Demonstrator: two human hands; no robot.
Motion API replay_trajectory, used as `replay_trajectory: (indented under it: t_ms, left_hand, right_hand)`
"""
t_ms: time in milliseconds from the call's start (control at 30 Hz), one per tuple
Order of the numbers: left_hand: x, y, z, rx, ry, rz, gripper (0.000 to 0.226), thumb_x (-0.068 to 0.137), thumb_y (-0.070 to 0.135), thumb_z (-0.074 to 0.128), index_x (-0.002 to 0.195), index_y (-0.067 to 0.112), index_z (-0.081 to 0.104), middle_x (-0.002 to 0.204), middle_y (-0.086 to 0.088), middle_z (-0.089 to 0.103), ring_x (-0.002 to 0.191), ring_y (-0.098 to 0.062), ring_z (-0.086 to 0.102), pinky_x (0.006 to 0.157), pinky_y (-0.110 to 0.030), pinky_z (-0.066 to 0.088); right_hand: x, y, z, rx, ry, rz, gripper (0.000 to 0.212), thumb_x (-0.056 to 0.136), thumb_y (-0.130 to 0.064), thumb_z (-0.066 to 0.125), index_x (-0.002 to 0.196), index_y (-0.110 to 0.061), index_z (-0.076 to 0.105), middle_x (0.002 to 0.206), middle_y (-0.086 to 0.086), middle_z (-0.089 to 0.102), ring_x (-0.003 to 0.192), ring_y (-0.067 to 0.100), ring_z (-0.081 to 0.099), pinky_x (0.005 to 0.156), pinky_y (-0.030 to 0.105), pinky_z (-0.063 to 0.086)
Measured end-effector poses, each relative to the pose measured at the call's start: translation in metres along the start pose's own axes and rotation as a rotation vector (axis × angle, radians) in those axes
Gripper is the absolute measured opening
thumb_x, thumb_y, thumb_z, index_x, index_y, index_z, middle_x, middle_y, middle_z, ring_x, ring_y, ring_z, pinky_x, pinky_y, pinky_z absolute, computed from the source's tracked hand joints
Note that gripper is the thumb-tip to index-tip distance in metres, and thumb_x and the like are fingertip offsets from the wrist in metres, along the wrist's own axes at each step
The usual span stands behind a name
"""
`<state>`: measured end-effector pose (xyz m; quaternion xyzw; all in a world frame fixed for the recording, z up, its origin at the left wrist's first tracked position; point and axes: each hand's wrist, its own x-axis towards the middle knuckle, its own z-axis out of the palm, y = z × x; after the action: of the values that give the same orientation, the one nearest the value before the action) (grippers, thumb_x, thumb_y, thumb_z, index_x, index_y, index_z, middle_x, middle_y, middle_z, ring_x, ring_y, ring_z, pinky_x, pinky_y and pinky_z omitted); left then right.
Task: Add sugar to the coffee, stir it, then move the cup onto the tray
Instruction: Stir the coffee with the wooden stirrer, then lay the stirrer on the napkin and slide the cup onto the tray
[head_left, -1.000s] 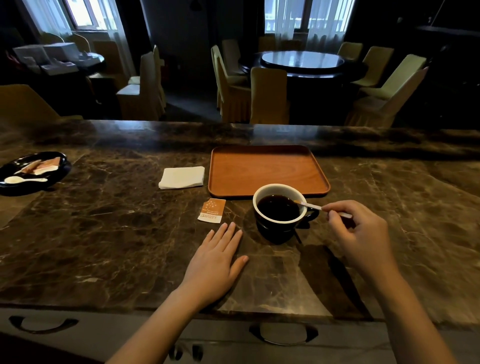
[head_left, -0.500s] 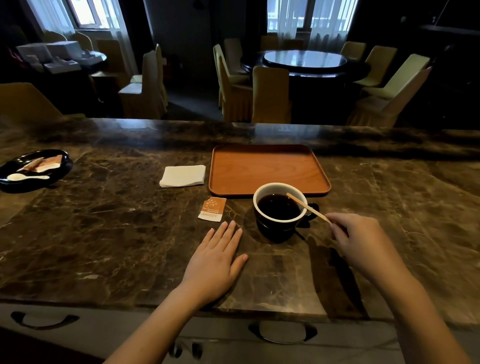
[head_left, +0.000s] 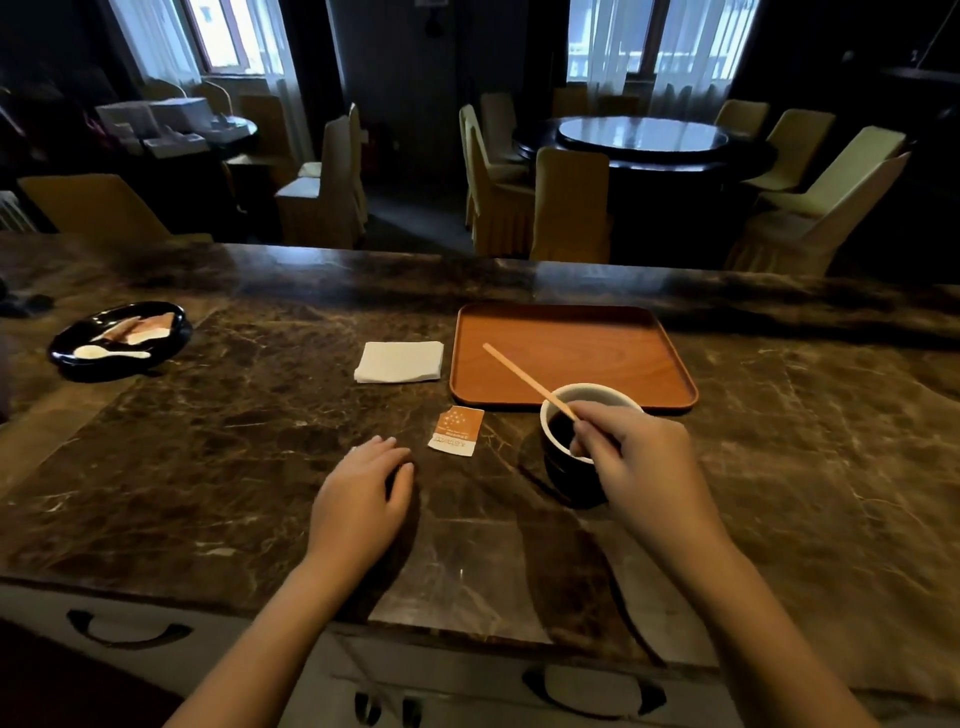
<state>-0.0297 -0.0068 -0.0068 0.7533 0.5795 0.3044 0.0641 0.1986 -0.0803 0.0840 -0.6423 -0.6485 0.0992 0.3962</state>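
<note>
Right hand (head_left: 641, 457) now over cup (head_left: 576, 457), stirrer (head_left: 530, 382) pinched, tilted across tray (head_left: 670, 364) edge.

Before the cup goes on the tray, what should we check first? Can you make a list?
1. Stick held by right hand, low end in the cup: ok.
2. Sugar stirred in fully: cannot tell.
3. Sugar packet torn open: ok.
4. Tray has bare room for the cup: ok.
5. Left hand on the counter, away from the cup: ok.
6. Stick out of the cup before lifting: not ok.
</note>
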Motion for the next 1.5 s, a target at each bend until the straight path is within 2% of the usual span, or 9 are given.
replay_trajectory:
  t_ms: [100,233,333,500,633,767,933,1167,1500]
  left_hand:
    - [0.009,-0.032,-0.008,0.165,-0.075,-0.111,0.048,0.089,0.034,0.049,0.131,0.012,0.044,0.143,-0.012,0.04,0.136,-0.023,0.029,0.112,-0.039,0.018]
    - [0.018,-0.07,-0.017,0.334,-0.185,-0.211,0.068,0.088,0.053,0.037,0.14,0.012,0.024,0.152,-0.011,0.021,0.141,-0.024,0.012,0.115,-0.041,0.009]
    - [0.015,-0.08,-0.015,0.343,-0.223,-0.243,0.075,0.086,0.062,0.025,0.142,0.014,0.017,0.154,-0.008,0.013,0.141,-0.02,0.006,0.115,-0.039,0.005]
    - [0.011,-0.081,-0.009,0.357,-0.187,-0.235,0.077,0.084,0.065,0.018,0.142,0.015,0.013,0.154,-0.007,0.011,0.141,-0.019,0.004,0.114,-0.038,0.002]
    - [0.01,-0.081,-0.007,0.345,-0.155,-0.236,0.077,0.084,0.065,0.016,0.142,0.016,0.012,0.154,-0.005,0.009,0.141,-0.017,0.001,0.111,-0.035,-0.003]
    - [0.009,-0.083,-0.005,0.352,-0.123,-0.215,0.076,0.084,0.064,0.015,0.143,0.015,0.012,0.154,-0.007,0.009,0.141,-0.018,0.001,0.111,-0.034,-0.004]
    - [0.008,-0.083,-0.004,0.367,-0.105,-0.204,0.077,0.084,0.064,0.014,0.143,0.015,0.011,0.154,-0.007,0.008,0.141,-0.019,0.0,0.109,-0.034,-0.007]
    - [0.007,-0.082,-0.005,0.372,-0.1,-0.196,0.075,0.085,0.062,0.015,0.143,0.014,0.011,0.154,-0.008,0.008,0.141,-0.019,-0.001,0.109,-0.035,-0.007]
    - [0.008,-0.079,-0.007,0.392,-0.162,-0.197,0.074,0.086,0.06,0.01,0.143,0.013,0.003,0.154,-0.01,0.0,0.141,-0.021,-0.006,0.111,-0.037,-0.008]
  right_hand:
    - [0.018,-0.021,0.026,0.046,-0.062,-0.026,0.022,0.09,-0.01,0.055,0.107,-0.013,0.068,0.084,-0.004,0.068,0.072,0.004,0.058,0.067,0.016,0.047]
    - [0.044,-0.038,0.065,0.053,-0.126,-0.014,0.021,0.092,-0.012,0.052,0.103,-0.01,0.07,0.088,0.008,0.073,0.077,0.019,0.062,0.07,0.034,0.052]
    - [0.065,-0.041,0.098,0.002,-0.135,0.045,0.023,0.092,-0.013,0.051,0.102,-0.007,0.071,0.09,0.011,0.071,0.074,0.017,0.058,0.062,0.026,0.042]
    - [0.095,-0.043,0.143,-0.122,-0.217,0.175,0.023,0.093,-0.014,0.05,0.102,-0.003,0.068,0.095,0.013,0.068,0.083,0.024,0.063,0.066,0.031,0.052]
    - [0.112,-0.049,0.17,-0.2,-0.205,0.213,0.02,0.092,-0.013,0.051,0.096,-0.003,0.067,0.093,0.014,0.068,0.081,0.025,0.063,0.06,0.029,0.047]
    - [0.119,-0.058,0.189,-0.233,-0.192,0.262,0.019,0.092,-0.013,0.052,0.101,-0.001,0.064,0.1,0.016,0.067,0.089,0.028,0.064,0.066,0.032,0.05]
    - [0.112,-0.065,0.208,-0.322,-0.23,0.239,0.02,0.09,-0.013,0.052,0.1,0.0,0.063,0.101,0.017,0.067,0.09,0.032,0.064,0.071,0.037,0.053]
    - [0.107,-0.069,0.214,-0.468,-0.289,0.163,0.023,0.091,-0.022,0.053,0.1,-0.004,0.064,0.098,0.012,0.068,0.087,0.028,0.065,0.062,0.031,0.047]
    - [0.091,-0.066,0.204,-0.413,-0.289,0.08,0.038,0.091,-0.039,0.052,0.107,-0.005,0.058,0.103,0.012,0.067,0.092,0.027,0.064,0.068,0.031,0.047]
